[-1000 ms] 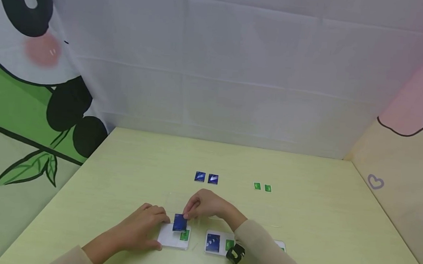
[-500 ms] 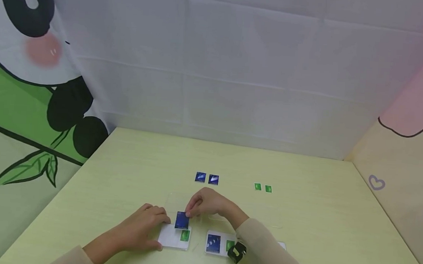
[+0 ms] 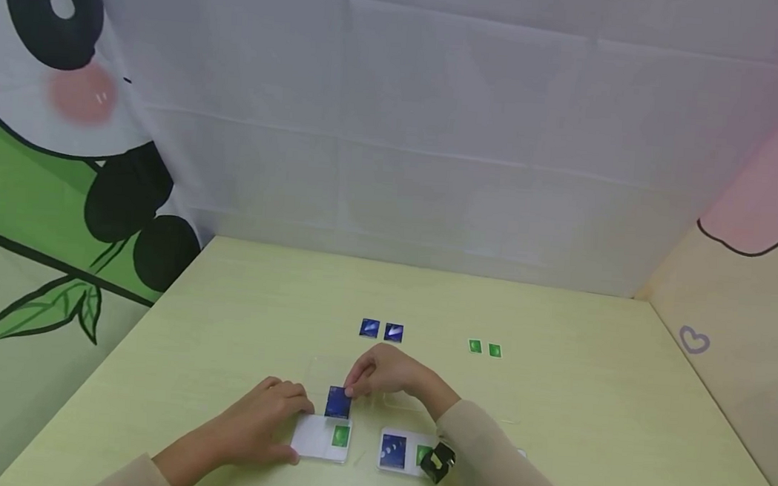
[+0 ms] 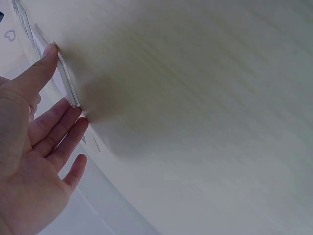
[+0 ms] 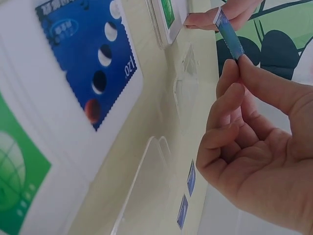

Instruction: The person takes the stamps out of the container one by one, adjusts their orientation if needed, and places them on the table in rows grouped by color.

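Observation:
My right hand (image 3: 384, 373) pinches a blue postage stamp (image 3: 338, 403) between thumb and forefinger at its edge. In the right wrist view the held stamp (image 5: 229, 34) appears nearly edge-on. Just below it, a white card in a clear case (image 3: 313, 439) lies on the table, with a green stamp (image 3: 341, 436) at its right side. My left hand (image 3: 261, 421) grips this card case by its left side. The left wrist view shows the left hand (image 4: 44, 132) with thumb and fingers at opposite edges of the case.
Right of it lies another white card with a blue moon-phase stamp (image 3: 392, 451) and a green stamp, partly covered by the right wrist's black device (image 3: 438, 462). Two blue stamps (image 3: 381, 330) and two green stamps (image 3: 485, 348) lie farther back. Clear plastic covers (image 5: 146, 186) lie behind the cards.
The right hand has moved the blue stamp slightly back and to the right, so it overlaps the white card less in the head view. The left hand keeps its place.

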Action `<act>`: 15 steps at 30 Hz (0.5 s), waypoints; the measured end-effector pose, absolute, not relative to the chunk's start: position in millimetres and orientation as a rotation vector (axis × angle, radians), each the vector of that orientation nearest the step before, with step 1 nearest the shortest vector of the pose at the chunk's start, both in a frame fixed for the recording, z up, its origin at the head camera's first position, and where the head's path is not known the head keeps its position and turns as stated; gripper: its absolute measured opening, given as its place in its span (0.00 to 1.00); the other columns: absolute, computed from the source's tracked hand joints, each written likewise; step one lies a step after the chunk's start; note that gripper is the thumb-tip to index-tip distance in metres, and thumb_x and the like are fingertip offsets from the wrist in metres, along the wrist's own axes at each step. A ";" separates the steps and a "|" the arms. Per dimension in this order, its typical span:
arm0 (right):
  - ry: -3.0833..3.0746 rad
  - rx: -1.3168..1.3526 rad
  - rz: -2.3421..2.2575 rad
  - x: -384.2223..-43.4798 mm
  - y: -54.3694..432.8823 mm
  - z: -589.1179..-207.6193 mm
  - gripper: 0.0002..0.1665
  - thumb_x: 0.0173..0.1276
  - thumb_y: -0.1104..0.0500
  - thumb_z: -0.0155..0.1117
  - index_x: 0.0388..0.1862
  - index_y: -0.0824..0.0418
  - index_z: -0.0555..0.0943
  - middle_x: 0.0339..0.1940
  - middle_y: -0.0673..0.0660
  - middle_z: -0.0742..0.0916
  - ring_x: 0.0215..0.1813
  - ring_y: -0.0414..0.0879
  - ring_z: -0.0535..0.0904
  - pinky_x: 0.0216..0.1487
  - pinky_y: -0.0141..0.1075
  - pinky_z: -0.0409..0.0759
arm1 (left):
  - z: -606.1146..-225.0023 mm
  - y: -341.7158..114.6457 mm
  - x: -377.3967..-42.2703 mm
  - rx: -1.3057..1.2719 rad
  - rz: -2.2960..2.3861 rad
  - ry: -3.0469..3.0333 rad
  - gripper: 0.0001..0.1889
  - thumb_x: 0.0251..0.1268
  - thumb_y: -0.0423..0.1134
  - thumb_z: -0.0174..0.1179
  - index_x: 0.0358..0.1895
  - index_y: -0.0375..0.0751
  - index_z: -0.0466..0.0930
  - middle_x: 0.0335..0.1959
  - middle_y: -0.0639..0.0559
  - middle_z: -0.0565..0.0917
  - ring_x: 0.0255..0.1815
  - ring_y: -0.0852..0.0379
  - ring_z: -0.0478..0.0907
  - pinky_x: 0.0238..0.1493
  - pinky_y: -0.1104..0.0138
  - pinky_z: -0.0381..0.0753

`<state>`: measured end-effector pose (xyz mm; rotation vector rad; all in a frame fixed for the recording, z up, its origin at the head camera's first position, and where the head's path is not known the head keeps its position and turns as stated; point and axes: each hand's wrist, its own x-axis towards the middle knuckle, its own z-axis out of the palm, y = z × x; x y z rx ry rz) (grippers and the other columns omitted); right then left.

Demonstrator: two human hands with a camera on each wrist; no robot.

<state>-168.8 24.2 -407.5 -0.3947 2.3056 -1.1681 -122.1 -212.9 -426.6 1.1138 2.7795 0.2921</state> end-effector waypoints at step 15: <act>2.304 -0.423 -1.136 -181.1 40.9 -401.5 0.04 0.58 0.63 0.71 0.32 0.62 0.86 0.30 0.56 0.89 0.31 0.43 0.78 0.36 0.34 0.77 | -425.0 -195.3 -125.8 1.084 0.320 2.793 0.29 0.42 0.57 0.74 0.48 0.46 0.82 0.45 0.58 0.82 0.48 0.59 0.75 0.56 0.54 0.71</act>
